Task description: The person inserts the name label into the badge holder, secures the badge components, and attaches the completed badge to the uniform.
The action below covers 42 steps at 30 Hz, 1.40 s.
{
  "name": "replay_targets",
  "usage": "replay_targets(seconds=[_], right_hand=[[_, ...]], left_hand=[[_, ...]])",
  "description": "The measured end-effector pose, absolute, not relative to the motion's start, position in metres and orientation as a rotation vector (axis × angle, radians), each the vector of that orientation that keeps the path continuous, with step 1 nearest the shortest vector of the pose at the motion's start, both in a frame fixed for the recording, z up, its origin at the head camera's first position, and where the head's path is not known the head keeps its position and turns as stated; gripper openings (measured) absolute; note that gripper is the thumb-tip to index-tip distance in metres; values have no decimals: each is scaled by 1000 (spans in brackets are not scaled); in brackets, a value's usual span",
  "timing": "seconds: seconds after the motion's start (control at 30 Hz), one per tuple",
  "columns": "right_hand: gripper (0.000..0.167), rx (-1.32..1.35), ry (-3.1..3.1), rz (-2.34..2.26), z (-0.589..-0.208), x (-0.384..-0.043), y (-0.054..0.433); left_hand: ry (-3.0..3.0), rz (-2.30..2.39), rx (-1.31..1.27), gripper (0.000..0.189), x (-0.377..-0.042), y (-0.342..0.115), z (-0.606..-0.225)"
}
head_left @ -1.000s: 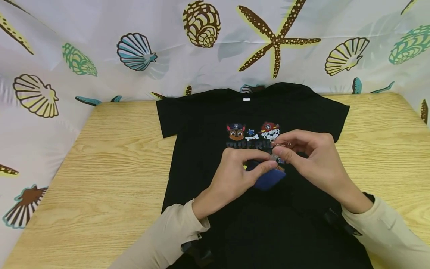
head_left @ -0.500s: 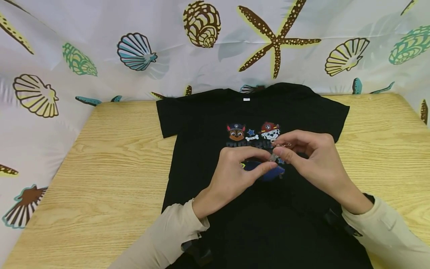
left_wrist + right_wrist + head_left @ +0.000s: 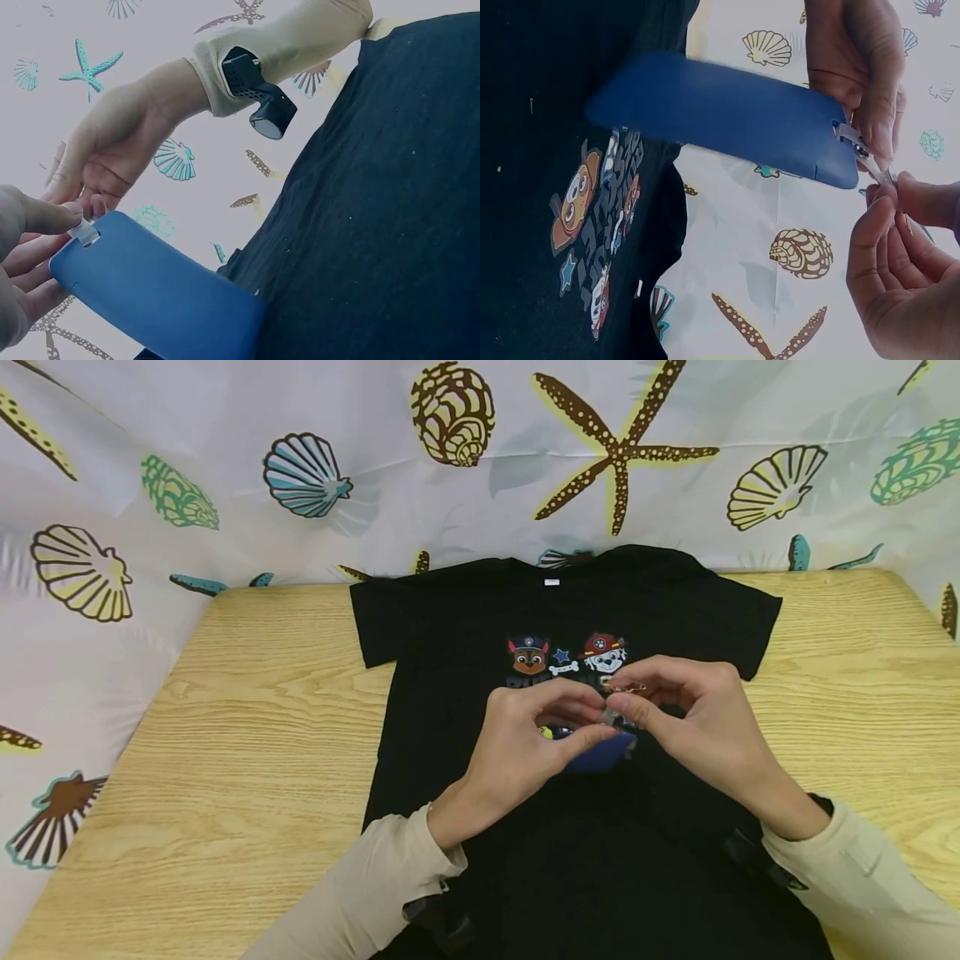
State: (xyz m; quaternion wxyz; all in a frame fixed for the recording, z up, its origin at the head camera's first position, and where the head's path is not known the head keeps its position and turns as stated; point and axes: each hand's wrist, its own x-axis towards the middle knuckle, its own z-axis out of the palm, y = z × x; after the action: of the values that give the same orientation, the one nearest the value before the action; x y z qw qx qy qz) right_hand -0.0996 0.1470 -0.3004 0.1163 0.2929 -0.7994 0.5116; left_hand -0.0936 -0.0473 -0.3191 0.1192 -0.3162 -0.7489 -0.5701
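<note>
A blue badge holder hangs by its slot from a clear strap with a snap. My left hand holds the strap near the slot, its thumb tip against it. Opposite, my right hand pinches the strap's other end between thumb and index finger, where a small metal safety pin sticks out. The holder hangs over a black T-shirt laid flat, whose cartoon dog print is partly covered by the hands in the head view.
The shirt lies on a light wood-grain table, collar toward the back. A white curtain with seashell and starfish prints stands behind and along the sides. A dark wrist camera is strapped at my right sleeve.
The badge holder has swung, its lower edge rising and then dropping slightly. My left index finger has lifted a little from the thumb; the right hand has barely shifted.
</note>
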Motion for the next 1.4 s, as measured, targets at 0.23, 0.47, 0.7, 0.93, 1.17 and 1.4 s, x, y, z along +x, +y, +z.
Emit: replay_targets(seconds=[0.23, 0.47, 0.7, 0.93, 1.17, 1.4], right_hand=[[12, 805, -2371, 1524, -299, -101, 149], [11, 754, -2434, 1585, -299, -101, 150], [11, 767, -2491, 1589, -301, -101, 148], [11, 751, -2505, 1602, -302, -104, 149], [8, 702, -2544, 1684, -302, -106, 150], [8, 694, -2575, 1696, -303, -106, 151]], left_hand=[[-2266, -1971, -810, 22, -94, -48, -318], [-2483, -2015, -705, 15, -96, -52, -316], [-2587, -2297, -629, 19, -101, -56, -316], [-2623, -2491, -511, 23, -104, -57, -317], [-2450, -2827, -356, 27, -104, -57, -318], [-2406, -2878, -365, 28, -104, -56, -321]])
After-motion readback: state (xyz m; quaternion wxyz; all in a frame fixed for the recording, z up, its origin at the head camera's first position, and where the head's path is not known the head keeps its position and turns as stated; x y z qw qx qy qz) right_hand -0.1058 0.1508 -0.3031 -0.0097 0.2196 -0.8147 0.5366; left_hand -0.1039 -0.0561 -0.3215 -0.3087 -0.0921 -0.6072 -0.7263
